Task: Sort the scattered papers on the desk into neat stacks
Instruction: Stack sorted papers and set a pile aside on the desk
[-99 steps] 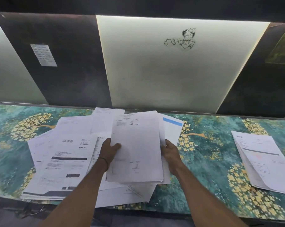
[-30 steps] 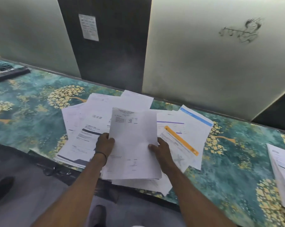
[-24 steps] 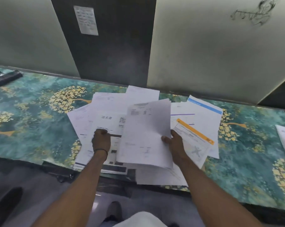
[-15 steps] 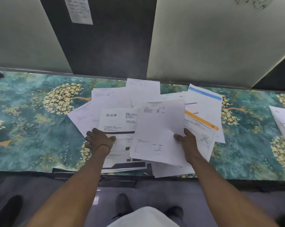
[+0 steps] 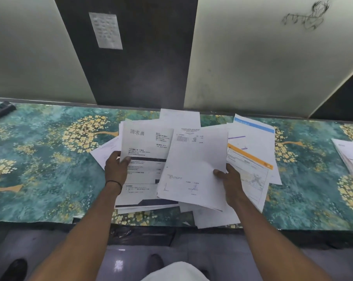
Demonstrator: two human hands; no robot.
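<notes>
Gathering: bundle [image 5: 193,167] of white sheets, held up over the loose pile [image 5: 179,118] on the desk [image 5: 50,179], signed page on top.
Right hand [image 5: 230,183]: carrying the bundle alone now, thumb on top at its right edge, fingers curled beneath.
Left hand [image 5: 116,169]: it's let go of the bundle and gone for the invoice [image 5: 145,151], pinching its left edge, thumb over, fingers behind.
Invoice: half a second ago it lay flat under that palm; now it looks raised off the pile, its right side tucked under the bundle.
Meaning: next sheet picked out, I'd say; it either joins the bundle or starts a stack of its own.
Still loose: orange-band sheet [image 5: 250,159] and blue-band sheet [image 5: 254,128] fanned just right of the bundle, and more white pages beneath, one hanging over the front edge.
Right stack [image 5: 351,157]: already gathered, well apart at the desk's right end, half out of view.
Far left: dark object [image 5: 1,110] at the back, too cut off to name.
</notes>
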